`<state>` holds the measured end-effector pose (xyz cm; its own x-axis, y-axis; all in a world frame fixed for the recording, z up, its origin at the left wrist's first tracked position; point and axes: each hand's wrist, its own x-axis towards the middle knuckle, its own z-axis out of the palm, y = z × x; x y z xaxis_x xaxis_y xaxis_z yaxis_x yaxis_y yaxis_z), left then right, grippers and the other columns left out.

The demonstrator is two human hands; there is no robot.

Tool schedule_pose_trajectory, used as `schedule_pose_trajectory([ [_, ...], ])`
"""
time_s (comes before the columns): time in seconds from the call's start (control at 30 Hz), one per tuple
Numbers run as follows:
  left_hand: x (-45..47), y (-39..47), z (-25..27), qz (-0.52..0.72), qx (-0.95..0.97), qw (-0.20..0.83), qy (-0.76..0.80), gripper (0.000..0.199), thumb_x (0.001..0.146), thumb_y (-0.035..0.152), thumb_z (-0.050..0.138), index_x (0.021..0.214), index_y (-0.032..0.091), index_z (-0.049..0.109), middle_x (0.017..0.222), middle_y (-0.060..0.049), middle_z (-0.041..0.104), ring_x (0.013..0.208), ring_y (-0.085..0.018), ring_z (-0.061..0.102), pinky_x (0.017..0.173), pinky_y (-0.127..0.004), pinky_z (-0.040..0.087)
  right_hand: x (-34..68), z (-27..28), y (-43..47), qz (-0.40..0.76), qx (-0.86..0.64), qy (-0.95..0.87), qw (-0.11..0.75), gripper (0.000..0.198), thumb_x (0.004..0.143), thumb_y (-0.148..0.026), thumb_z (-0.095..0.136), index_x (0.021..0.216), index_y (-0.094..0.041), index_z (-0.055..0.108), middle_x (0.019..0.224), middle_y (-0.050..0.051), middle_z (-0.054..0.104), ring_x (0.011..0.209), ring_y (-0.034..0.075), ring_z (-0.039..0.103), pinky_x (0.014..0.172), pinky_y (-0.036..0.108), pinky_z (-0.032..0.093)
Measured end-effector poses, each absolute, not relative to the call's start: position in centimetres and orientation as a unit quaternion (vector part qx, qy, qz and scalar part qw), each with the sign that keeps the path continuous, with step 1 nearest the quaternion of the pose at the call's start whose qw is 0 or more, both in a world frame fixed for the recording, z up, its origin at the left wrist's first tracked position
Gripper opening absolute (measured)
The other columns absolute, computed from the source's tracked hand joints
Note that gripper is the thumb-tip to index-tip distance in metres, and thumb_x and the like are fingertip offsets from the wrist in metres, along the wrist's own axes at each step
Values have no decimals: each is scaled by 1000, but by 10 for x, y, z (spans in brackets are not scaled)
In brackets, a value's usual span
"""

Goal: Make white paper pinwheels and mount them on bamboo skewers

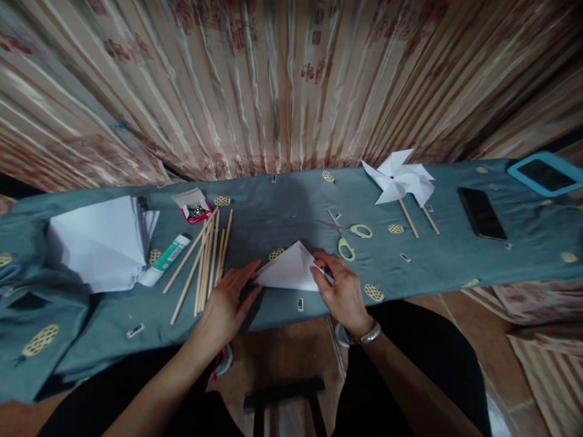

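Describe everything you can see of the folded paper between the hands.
The folded paper is plain white, creased into a rough triangle, its peak pointing forward. It lies on the grey-blue cloth. The left hand touches its left corner; the right hand holds its right side, partly hiding it.

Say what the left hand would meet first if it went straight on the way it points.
The left hand would likely meet the folded white paper first, at its left corner; whether they already touch is unclear.
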<state>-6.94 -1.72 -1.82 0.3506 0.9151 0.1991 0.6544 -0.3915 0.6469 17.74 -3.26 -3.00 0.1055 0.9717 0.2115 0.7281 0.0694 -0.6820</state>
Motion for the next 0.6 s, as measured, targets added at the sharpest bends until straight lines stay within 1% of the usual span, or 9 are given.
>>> schedule_pose_trajectory([
  [0.13,-70,-15,-19,276,789,231,498,38,95,28,51,130,16,57,92,-7,69,89,-21,66,81,-38,57,178,-31,-30,161,-660,-651,339,30,93,-31,54,116,-15,65,89,7,72,83,22,65,80,34,53],
  [0.3,-71,-11,-22,277,788,234,498,37,95,30,51,129,17,58,87,-5,70,86,-22,66,74,-36,58,178,-31,-28,148,-665,-650,336,28,93,-32,54,114,-16,65,86,5,71,79,21,64,78,33,51],
  [0.43,-72,-9,-23,274,786,233,503,36,95,32,52,128,19,58,88,-4,70,85,-22,66,75,-36,57,178,-30,-27,148,-668,-648,335,28,92,-32,56,114,-17,65,86,4,72,76,20,64,76,33,52],
  [0.6,-73,-7,-23,278,794,217,495,37,95,32,52,127,16,58,86,-5,70,83,-21,66,75,-35,57,178,-31,-26,148,-674,-643,334,28,92,-31,56,113,-17,65,86,4,72,77,20,65,76,33,52],
])
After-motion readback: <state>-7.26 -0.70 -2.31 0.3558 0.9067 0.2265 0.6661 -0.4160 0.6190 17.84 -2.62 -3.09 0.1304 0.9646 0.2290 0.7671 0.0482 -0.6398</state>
